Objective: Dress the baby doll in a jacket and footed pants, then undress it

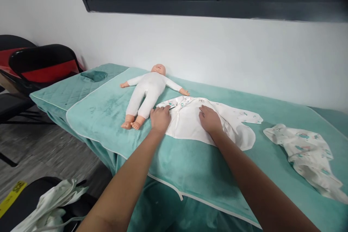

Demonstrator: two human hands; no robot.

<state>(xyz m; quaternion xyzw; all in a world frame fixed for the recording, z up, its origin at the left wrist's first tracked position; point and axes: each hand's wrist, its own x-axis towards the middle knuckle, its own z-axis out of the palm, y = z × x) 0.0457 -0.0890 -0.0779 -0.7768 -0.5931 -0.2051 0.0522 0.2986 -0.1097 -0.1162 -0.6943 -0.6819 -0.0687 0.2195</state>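
Observation:
A white baby garment (190, 121) with small prints lies spread on the teal towel (108, 116) covering the bed. My left hand (160, 117) rests on the garment's left edge, fingers curled and pinching the cloth. My right hand (210, 119) lies flat on the garment's middle, fingers stretched out. A baby doll (148, 90) in a white suit lies on its back just left of the garment, arms out, feet toward me.
A second printed white garment (307, 156) lies crumpled at the right on the bed. Black and red chairs (40, 65) stand at the far left. A white bag (54, 203) lies on a dark seat at the lower left. A white wall runs behind the bed.

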